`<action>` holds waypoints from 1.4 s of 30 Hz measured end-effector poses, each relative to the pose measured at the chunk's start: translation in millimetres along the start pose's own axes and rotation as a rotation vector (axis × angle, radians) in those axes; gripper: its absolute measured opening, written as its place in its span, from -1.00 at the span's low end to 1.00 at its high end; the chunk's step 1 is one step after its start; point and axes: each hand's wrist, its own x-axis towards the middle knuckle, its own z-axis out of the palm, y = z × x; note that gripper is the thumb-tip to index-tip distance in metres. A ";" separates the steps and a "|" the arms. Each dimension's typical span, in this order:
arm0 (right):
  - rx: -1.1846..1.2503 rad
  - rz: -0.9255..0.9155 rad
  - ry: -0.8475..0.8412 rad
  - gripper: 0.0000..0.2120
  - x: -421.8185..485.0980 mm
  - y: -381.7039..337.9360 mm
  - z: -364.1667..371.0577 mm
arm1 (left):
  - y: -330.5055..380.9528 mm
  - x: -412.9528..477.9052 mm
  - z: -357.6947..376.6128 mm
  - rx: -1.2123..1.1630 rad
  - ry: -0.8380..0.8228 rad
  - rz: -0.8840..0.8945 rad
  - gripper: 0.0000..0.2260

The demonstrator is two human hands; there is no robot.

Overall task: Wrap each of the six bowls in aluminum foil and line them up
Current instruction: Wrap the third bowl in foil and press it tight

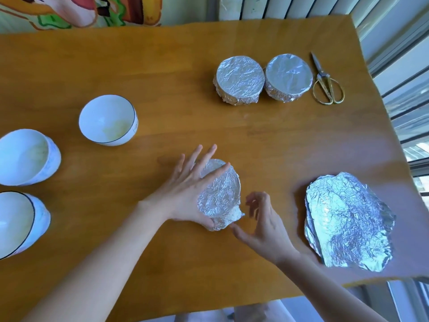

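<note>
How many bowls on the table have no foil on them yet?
3. The black-rimmed white bowl stands left of centre. A second bowl sits at the left edge. A third bowl is below it, cut off by the frame. More may be out of view.

Bright daylight from the right window (408, 126); edges warp.

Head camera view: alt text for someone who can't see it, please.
A person's left hand presses a foil-covered bowl on a wooden table, the right hand beside its loose flap. Two wrapped bowls and scissors lie beyond; three bare bowls left, foil sheets right.
</note>
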 end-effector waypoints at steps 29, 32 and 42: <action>0.162 0.029 -0.130 -0.78 34.8 24.2 15.5 | 30.8 -0.6 44.1 0.186 0.335 -0.252 -0.21; 0.253 0.100 -0.142 -0.86 38.2 24.0 16.0 | 31.6 0.1 44.6 0.189 0.365 -0.253 -0.24; 0.641 0.387 -0.315 -0.79 54.3 26.6 8.3 | 31.2 0.0 43.5 0.179 0.392 -0.251 -0.27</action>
